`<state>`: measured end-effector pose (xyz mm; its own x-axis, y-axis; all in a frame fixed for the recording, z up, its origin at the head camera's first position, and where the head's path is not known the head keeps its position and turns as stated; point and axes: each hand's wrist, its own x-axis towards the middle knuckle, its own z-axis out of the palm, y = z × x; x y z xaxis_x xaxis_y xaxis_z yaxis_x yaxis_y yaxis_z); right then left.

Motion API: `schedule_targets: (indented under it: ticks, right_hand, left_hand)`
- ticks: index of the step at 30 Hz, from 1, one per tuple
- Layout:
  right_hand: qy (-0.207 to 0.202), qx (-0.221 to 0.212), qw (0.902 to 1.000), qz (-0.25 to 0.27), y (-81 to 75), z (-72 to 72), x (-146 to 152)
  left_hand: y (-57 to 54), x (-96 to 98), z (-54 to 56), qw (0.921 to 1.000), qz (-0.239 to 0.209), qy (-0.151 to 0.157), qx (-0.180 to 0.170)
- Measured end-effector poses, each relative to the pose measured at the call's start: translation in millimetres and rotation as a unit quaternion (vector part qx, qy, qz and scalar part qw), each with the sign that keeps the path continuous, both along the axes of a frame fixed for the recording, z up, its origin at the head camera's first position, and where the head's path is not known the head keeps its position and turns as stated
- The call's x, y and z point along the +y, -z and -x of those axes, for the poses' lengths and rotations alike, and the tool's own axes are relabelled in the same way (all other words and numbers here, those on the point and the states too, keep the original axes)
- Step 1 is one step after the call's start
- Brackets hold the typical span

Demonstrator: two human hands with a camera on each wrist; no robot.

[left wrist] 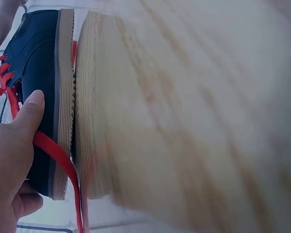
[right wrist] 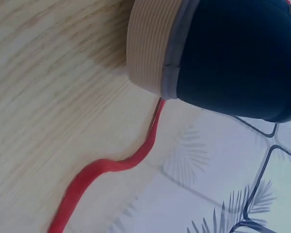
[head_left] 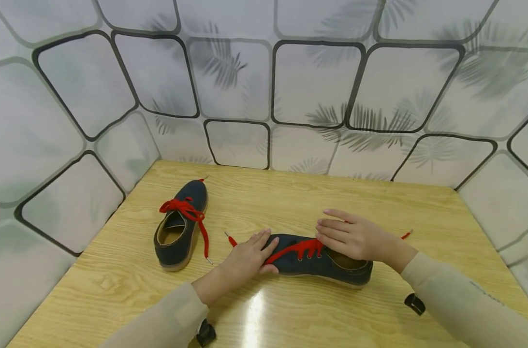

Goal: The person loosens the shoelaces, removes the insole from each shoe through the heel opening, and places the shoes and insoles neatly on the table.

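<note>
A dark blue shoe with red laces lies on the table, sole down, its toe to the left. My left hand grips the toe end, the thumb on the near side of the upper. From under that thumb a red lace end trails down past the sole. Over the shoe's opening lies my right hand, fingers straight and pointing left, just at the top of the lacing. The right wrist view shows the heel and a loose red lace beyond it.
A matching shoe stands to the left, toe away from me, its red laces tied in a bow. The wooden table meets patterned wall panels at the back and sides.
</note>
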<state>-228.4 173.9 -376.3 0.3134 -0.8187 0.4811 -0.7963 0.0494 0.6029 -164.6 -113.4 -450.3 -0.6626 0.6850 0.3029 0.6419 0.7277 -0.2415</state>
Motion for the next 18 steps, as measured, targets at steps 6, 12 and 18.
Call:
schedule_targets:
  ticks: [6, 12, 18]
  right_hand:
    - [0.011, -0.110, 0.9919, 0.063, 2.5, 4.5, -1.8]
    - [0.032, -0.169, 0.9813, 0.087, 3.7, 4.4, -7.5]
    - [0.055, -0.179, 0.9771, 0.102, -4.0, 5.1, -8.9]
  left_hand:
    - [0.9, -0.6, 1.5, 1.0000, -0.001, 0.001, 0.001]
    - [-0.5, -0.2, 1.4, 1.0000, -0.003, 0.006, 0.002]
    - [-0.2, 0.4, 1.4, 1.0000, 0.002, 0.001, -0.001]
